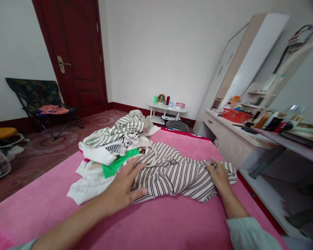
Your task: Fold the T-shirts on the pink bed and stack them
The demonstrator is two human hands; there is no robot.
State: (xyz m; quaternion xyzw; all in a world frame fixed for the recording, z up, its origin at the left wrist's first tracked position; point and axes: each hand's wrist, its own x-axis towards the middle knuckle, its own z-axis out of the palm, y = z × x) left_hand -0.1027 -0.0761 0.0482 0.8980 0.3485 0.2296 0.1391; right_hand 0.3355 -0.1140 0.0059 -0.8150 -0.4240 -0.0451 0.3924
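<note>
A brown-and-white striped shirt [169, 173] lies spread on the pink bed cover [156, 222]. My left hand [125, 184] rests at the shirt's left part, fingers apart and thumb stretched out, gripping nothing. Over at the shirt's right end, my right hand [219, 173] has its fingers curled down on the fabric, which looks pinched between thumb and fingers. Behind my left hand is a heap of clothes: a green garment [114, 166], white garments [88, 185], a black-and-white dotted piece [120, 144] and another striped garment [130, 123] on top.
To the right stand a dressing table [221, 130] with a red basket [236, 115] and several bottles. A small white table [167, 107] and a round dark-topped bin [177, 125] are beyond the bed. At left is a folding chair [41, 100] near the dark red door [75, 52].
</note>
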